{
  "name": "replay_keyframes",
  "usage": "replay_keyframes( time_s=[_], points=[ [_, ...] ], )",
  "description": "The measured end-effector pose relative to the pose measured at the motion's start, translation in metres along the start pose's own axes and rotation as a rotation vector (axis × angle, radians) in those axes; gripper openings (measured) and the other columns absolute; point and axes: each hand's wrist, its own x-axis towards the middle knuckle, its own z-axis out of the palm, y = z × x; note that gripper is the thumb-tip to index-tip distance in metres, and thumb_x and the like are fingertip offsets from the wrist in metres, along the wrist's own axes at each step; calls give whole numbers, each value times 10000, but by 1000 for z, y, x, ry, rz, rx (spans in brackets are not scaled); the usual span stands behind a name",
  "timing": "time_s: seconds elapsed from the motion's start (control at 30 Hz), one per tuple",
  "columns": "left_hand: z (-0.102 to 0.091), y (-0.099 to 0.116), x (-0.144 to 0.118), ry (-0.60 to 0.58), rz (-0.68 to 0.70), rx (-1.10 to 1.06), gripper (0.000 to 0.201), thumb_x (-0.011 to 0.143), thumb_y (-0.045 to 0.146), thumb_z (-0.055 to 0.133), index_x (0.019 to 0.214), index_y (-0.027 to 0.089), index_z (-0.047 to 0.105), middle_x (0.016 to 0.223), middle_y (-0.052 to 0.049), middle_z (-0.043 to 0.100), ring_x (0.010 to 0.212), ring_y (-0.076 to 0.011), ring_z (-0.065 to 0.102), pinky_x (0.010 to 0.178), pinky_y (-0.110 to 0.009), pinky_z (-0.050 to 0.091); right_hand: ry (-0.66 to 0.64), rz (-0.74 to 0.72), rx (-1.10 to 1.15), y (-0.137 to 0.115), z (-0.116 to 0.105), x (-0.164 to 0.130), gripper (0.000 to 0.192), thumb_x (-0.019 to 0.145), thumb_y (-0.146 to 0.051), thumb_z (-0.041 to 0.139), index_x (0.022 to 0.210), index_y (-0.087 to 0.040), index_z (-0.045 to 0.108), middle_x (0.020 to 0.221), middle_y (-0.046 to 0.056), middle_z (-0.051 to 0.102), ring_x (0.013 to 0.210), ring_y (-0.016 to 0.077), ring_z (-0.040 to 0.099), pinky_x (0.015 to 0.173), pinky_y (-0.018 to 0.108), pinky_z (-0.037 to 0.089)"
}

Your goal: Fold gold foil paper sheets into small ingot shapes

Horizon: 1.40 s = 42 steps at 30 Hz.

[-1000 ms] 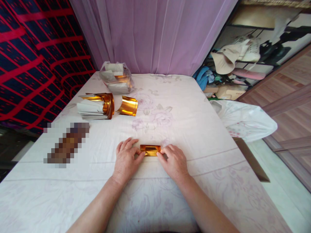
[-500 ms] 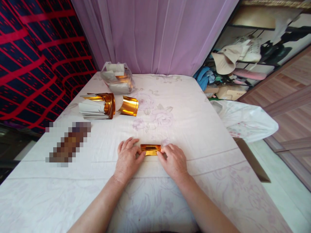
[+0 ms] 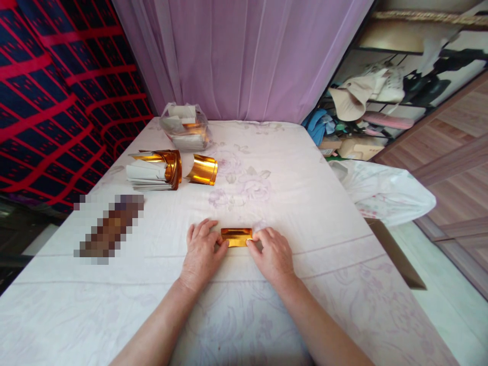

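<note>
A small sheet of shiny gold foil paper point(image 3: 237, 237) lies on the flowered tablecloth between my hands. At its left end my left hand point(image 3: 203, 250) pinches the near corner between thumb and index finger, the other fingers spread on the cloth. My right hand point(image 3: 272, 254) pinches the right end the same way, its other fingers curled. Farther off at the left stand a stack of gold and white paper sheets point(image 3: 152, 173) and, beside it, a few curved gold sheets point(image 3: 204, 170).
A clear plastic bag of more paper point(image 3: 185, 127) sits at the far left of the table point(image 3: 297, 203). A blurred-out patch point(image 3: 110, 229) lies near the left edge. Purple curtain point(image 3: 244, 61) hangs behind; shelves with a cap point(image 3: 348, 99) and a white bag point(image 3: 392, 190) are at right.
The gold paper's raised, rolled-up look has given way to a flatter, more even surface. Both hands keep their grip at its ends. The view has tilted slightly.
</note>
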Motion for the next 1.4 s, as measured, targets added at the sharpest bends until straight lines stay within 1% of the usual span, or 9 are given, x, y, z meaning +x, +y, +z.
replay_keyframes(
  time_s=[0.17,0.27,0.4,0.53,0.73,0.83,1.17,1.3,1.4],
  points=[
    [3,-3,-1,22,5,16,114,836,267,621,742,207,600,1270,-104,606,1283,-294,477,1111,-553,279,-51,-17,23,-1,-2,-1,53,865,-235,625,818,-219,606,829,10,635,813,189,566,712,306,315],
    [3,-3,-1,18,4,22,51,849,258,609,859,225,647,1333,-97,567,1308,-294,453,1112,-562,273,-77,-13,14,-3,-3,-2,79,886,-242,608,810,-224,620,823,10,628,817,184,559,709,307,299],
    [3,-1,-2,-39,25,37,177,890,231,560,906,318,713,1441,-33,494,1378,-301,374,1112,-619,205,-97,3,-18,-5,-4,-1,73,889,-241,599,827,-221,631,835,19,625,823,182,548,714,308,288],
    [3,0,-2,-52,32,54,197,899,240,559,906,345,725,1437,-17,510,1382,-291,373,1116,-624,177,-126,30,-66,-10,-6,2,55,879,-259,606,853,-225,640,849,29,615,825,183,538,714,311,278],
    [2,0,-1,-59,33,64,187,892,245,557,916,332,721,1432,-31,518,1373,-289,392,1115,-629,180,-156,78,-176,-24,-7,9,266,841,-484,652,809,-221,624,826,47,596,808,209,525,709,331,267],
    [2,0,-1,-59,34,61,189,890,247,556,928,331,721,1433,-32,517,1373,-292,392,1119,-630,174,-152,92,-210,-28,-7,10,323,816,-528,669,796,-211,612,828,59,598,820,221,527,705,333,268],
    [0,-1,1,-84,18,50,219,894,254,532,949,340,726,1432,-29,519,1371,-287,395,1128,-619,169,-155,16,64,-1,-5,6,61,889,-257,631,836,-229,629,887,18,644,880,182,567,749,305,301],
    [0,8,2,-74,-6,58,170,865,262,562,914,316,715,1420,-40,525,1365,-287,399,1130,-630,152,-141,12,99,2,-2,5,72,888,-222,614,820,-224,637,887,17,655,884,181,578,750,302,308],
    [3,21,4,-34,-31,90,140,831,382,632,854,251,675,1409,-100,520,1358,-320,391,1109,-676,143,-116,17,81,0,-1,4,57,885,-225,614,833,-221,636,898,17,655,902,184,582,754,301,312]
  ],
)
